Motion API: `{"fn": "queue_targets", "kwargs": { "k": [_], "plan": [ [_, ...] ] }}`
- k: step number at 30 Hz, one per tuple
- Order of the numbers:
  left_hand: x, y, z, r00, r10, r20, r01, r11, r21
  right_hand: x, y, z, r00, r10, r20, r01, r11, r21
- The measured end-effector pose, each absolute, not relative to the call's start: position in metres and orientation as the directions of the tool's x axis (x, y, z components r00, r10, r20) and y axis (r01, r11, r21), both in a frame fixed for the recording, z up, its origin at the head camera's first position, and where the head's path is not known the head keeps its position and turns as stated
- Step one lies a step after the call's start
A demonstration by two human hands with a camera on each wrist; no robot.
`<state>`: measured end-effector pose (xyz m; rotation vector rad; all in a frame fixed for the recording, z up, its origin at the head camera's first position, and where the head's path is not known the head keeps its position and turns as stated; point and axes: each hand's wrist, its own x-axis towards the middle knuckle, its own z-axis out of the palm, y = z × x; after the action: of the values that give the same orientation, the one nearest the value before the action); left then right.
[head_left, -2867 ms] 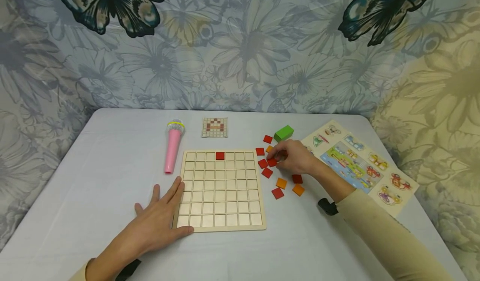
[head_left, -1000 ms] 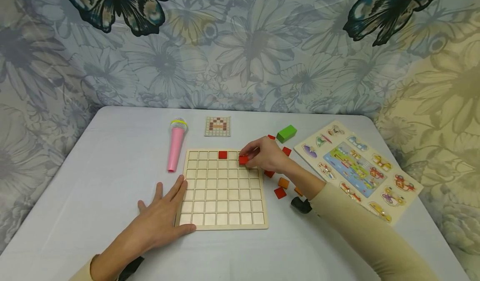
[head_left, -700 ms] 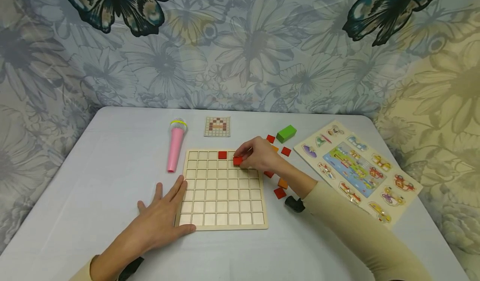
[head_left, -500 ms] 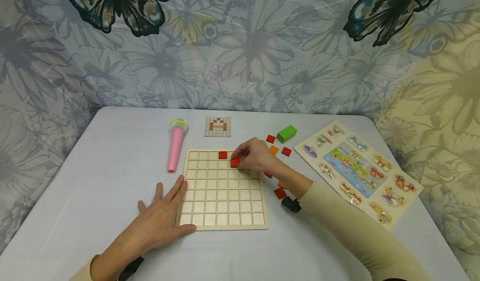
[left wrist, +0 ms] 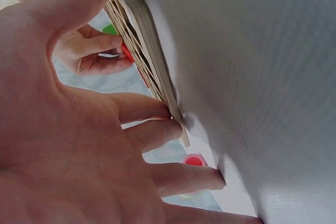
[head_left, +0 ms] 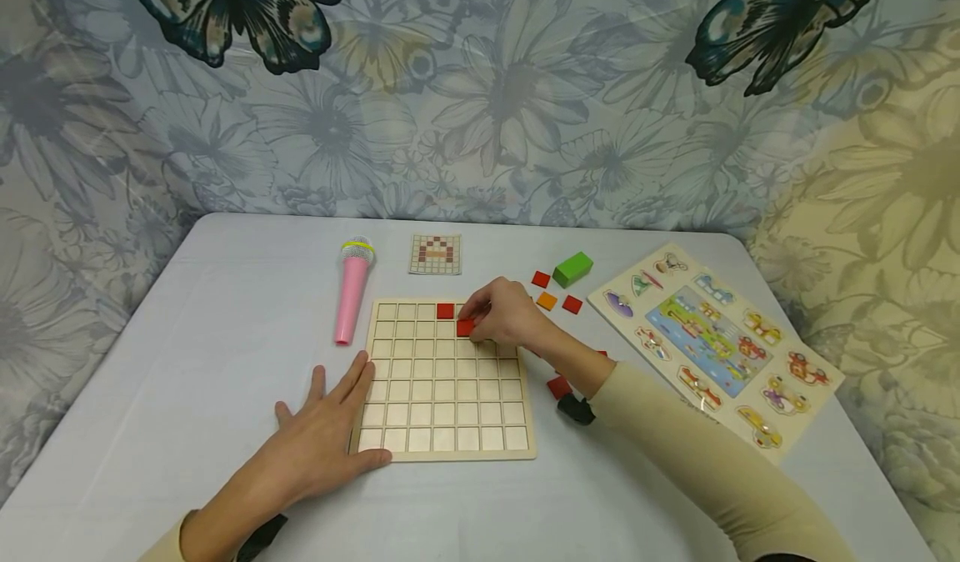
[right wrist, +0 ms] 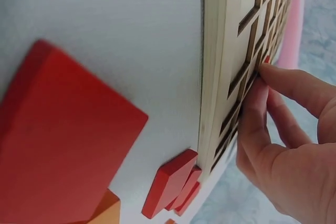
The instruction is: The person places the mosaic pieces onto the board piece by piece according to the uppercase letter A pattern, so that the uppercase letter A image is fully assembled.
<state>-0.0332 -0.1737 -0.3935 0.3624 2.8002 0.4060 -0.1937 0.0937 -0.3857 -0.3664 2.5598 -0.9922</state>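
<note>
A wooden grid board (head_left: 444, 455) lies flat on the white table, with one red square tile (head_left: 446, 311) in its far row. My right hand (head_left: 501, 312) pinches a second red tile (head_left: 465, 328) between thumb and fingers, at the second row and just right of the first tile's column. In the right wrist view my right hand (right wrist: 294, 124) hides most of that tile. My left hand (head_left: 318, 437) rests with straight, spread fingers along the board's left edge, its thumb at the near-left corner. The left wrist view shows the left fingertips (left wrist: 173, 128) against the board's side.
Loose red tiles (head_left: 572, 304) and an orange tile (head_left: 547, 301) lie right of the board, some partly hidden by my right arm. A green block (head_left: 573, 269) and a picture puzzle board (head_left: 675, 387) are further right. A pink microphone (head_left: 350, 295) and a pattern card (head_left: 436, 254) lie beyond.
My right hand picked up a red tile from the loose ones at the right and carried it left over the board, slowing near the first tile. My left hand keeps its place.
</note>
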Motion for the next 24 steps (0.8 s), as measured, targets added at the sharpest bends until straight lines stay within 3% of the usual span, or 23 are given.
{"fn": "queue_targets", "kwargs": {
  "k": [24],
  "plan": [
    [-0.034, -0.173, -0.393, -0.925, 0.287, -0.249, 0.21, 0.932, 0.296, -0.194, 0.105, -0.383, -0.882, -0.411, -0.229, -0.137, 0.69, -0.711]
  ]
}}
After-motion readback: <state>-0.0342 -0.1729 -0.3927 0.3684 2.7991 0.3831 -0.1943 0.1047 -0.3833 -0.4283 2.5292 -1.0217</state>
